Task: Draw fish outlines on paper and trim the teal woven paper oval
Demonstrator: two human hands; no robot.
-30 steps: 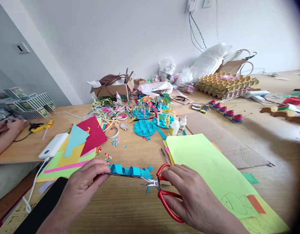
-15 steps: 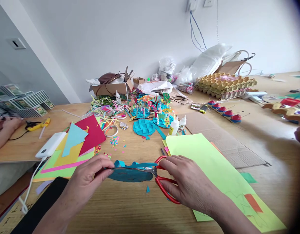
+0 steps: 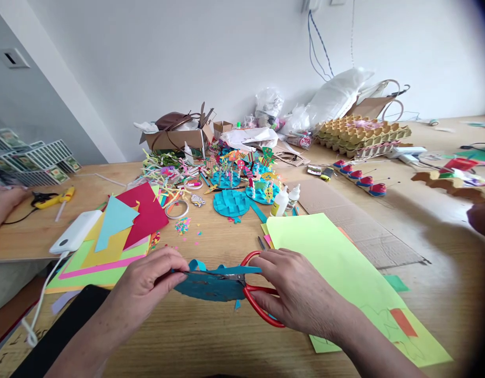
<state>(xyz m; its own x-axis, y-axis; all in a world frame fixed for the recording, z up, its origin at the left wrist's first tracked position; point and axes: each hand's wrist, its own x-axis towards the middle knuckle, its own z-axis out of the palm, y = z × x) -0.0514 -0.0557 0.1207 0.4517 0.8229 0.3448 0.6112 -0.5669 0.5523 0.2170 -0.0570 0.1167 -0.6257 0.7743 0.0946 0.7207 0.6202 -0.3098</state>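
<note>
Between thumb and fingers, my left hand (image 3: 157, 275) pinches the left edge of a blue paper disc (image 3: 210, 287), which has blue strips looping above it. My right hand (image 3: 295, 289) has its fingers in the red handles of a pair of scissors (image 3: 261, 307). The blades point left along the disc's upper edge, and a blue strip lies over them toward my right fingers. A small blue scrap (image 3: 237, 304) lies on the table just beneath the disc. Farther back sits a woven blue disc (image 3: 231, 203).
Light green sheets (image 3: 305, 247) lie at right, coloured paper (image 3: 142, 215) and a white power bank (image 3: 75, 231) at left. Glue bottles (image 3: 279, 203), decorated discs (image 3: 261, 190) and egg trays (image 3: 360, 134) stand farther back. Other people's hands show at both sides.
The scissors have shifted slightly left, closer over the disc. The disc's underside faces the camera more. The whole view has shifted a little.
</note>
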